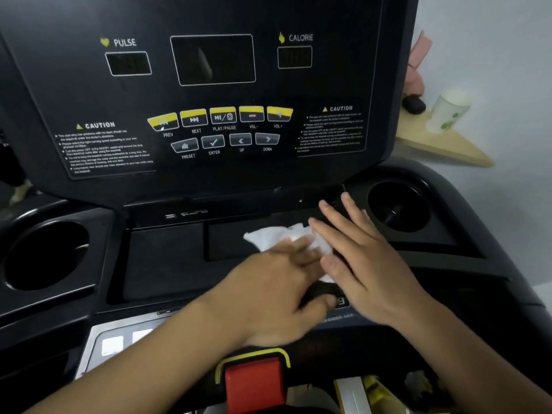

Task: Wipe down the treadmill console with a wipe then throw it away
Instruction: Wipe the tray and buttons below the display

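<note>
The black treadmill console (209, 85) fills the view, with yellow buttons and dark displays on its upright panel. A crumpled white wipe (280, 234) lies on the flat tray below the panel, right of centre. My left hand (268, 288) presses on the wipe's near edge, fingers curled on it. My right hand (358, 258) lies flat, fingers spread, over the wipe's right part. Most of the wipe is hidden under both hands.
Round cup holders sit at the left (44, 258) and right (397, 204) of the tray. A red safety key with a yellow rim (254, 380) is at the near edge. A wooden corner shelf (442, 144) with a white cup (448, 112) stands beyond the console's right side.
</note>
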### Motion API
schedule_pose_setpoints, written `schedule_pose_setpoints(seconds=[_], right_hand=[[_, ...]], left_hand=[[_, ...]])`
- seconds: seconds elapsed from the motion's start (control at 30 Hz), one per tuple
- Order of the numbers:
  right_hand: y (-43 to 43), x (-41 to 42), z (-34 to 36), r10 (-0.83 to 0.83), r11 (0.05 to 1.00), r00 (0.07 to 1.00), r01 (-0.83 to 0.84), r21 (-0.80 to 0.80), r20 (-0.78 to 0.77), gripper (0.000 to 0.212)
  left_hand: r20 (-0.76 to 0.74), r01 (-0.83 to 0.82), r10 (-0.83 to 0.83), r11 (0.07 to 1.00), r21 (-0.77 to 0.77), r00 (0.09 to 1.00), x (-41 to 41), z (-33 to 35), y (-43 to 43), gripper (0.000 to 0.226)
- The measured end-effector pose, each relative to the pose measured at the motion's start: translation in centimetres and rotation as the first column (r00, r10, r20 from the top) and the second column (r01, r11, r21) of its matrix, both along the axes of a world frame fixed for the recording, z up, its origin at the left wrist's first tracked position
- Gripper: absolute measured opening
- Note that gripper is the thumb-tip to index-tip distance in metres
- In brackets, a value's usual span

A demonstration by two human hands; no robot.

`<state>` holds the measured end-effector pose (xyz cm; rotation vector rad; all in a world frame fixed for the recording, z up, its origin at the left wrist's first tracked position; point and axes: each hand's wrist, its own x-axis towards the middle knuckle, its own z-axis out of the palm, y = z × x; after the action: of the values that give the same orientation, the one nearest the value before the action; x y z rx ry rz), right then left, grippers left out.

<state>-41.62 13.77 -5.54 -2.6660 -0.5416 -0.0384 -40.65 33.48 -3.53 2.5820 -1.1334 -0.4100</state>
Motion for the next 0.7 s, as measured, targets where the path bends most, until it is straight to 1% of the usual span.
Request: schedule_pose_setpoints(seconds=[0.03, 0.1, 0.13, 0.2, 0.23, 0.27, 0.33, 0.37, 0.43, 0.5, 0.53, 0.57, 0.67, 0.7], right_hand=[[0.1, -0.1, 0.0, 0.038, 0.999, 0.997, -0.036, -0.028, 0.063, 0.066], [0.4, -0.1, -0.1, 0.071, 0.994, 0.99, -0.061, -0.085, 0.121, 0.065], [0.5, -0.1, -0.2, 0.068, 0.993, 0.991, -0.056, -0.102, 0.119, 0.067], [0.3, -0.2, -0.4, 0.061, 0.992, 0.995, -0.051, -0.113, 0.084, 0.072], [0.2, -0.3, -0.5, 0.075, 0.991, 0.995, -0.067, -0.116, 0.068, 0.074], [0.1, -0.4, -0.6, 0.096, 0.989, 0.994, -0.088, -0.122, 0.057, 0.074], [0.0, -0.3, -0.5, 0.133, 0.981, 0.99, -0.123, -0.152, 0.054, 0.072], [0.1, -0.2, -0.4, 0.146, 0.976, 0.988, -0.135, -0.168, 0.055, 0.071], [0.2, -0.1, -0.3, 0.16, 0.97, 0.985, -0.146, -0.193, 0.057, 0.069], [0.2, -0.1, -0.4, 0.159, 0.97, 0.986, -0.145, -0.196, 0.058, 0.067], [0.2, -0.2, -0.4, 0.155, 0.975, 0.986, -0.142, -0.171, 0.061, 0.065], [0.2, -0.2, -0.4, 0.148, 0.984, 0.987, -0.14, -0.113, 0.069, 0.062], [0.0, -0.2, -0.3, 0.079, 0.978, 0.993, -0.095, 0.184, 0.092, 0.052], [-0.1, -0.3, -0.4, 0.063, 0.965, 0.993, -0.086, 0.247, 0.097, 0.051]], left_hand=[[-0.005, -0.043, 0.044, 0.998, 0.042, 0.999, 0.2, -0.1, 1.2, 0.064], [0.071, -0.175, 0.168, 0.978, 0.109, 0.983, 1.4, -0.2, 2.5, 0.071], [0.122, -0.193, 0.175, 0.97, 0.147, 0.977, 1.8, -0.3, 2.1, 0.07], [0.184, -0.112, 0.08, 0.98, 0.167, 0.98, 1.0, -0.6, 0.6, 0.065], [0.165, -0.065, 0.042, 0.989, 0.131, 0.985, 0.1, -1.0, 0.2, 0.065], [0.111, -0.06, 0.05, 0.994, 0.086, 0.993, -0.4, -1.2, 0.5, 0.065], [-0.002, -0.122, 0.122, 0.991, 0.062, 0.993, -0.1, -0.9, 3.0, 0.067], [-0.015, -0.166, 0.168, 0.983, 0.084, 0.986, 0.4, -0.8, 4.4, 0.07], [0.011, -0.211, 0.212, 0.965, 0.155, 0.977, 0.8, -0.4, 5.8, 0.073], [-0.027, -0.186, 0.195, 0.963, 0.193, 0.98, -0.3, 0.2, 5.0, 0.073], [-0.043, -0.177, 0.19, 0.962, 0.207, 0.981, -1.1, 0.5, 4.2, 0.073], [-0.035, -0.186, 0.198, 0.959, 0.216, 0.98, -1.6, 0.6, 3.4, 0.072], [0.083, -0.234, 0.22, 0.945, 0.229, 0.972, -1.5, 0.2, 1.3, 0.075], [0.084, -0.222, 0.208, 0.95, 0.218, 0.974, -1.3, -0.2, 0.5, 0.075]])
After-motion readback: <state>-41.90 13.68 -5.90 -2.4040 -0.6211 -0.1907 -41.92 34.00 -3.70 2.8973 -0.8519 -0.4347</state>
